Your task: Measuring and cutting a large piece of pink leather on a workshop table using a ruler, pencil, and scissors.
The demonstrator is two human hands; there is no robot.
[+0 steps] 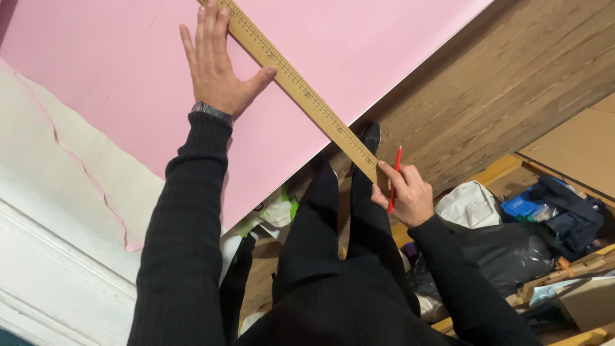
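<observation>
Ruler (301, 86) far end, pink sheet (128, 77) cut off at top edge.

This is looking like a home workshop or hobby room rather than a shop or an office. A large pink sheet (128, 77) is lying spread over a pale cloth (77, 173), with a long wooden ruler (301, 90) and a red pencil (395, 176) (measuring and marking gear) sitting at its edge. Rough wooden floorboards (512, 83) are showing beside it. Clutter is piling up along the wood-framed edge: a black bag (506, 256), a white bag (471, 205), blue packets (522, 206) and flat brown cardboard (576, 147). White moulded trim (57, 275) is running along one side.
</observation>
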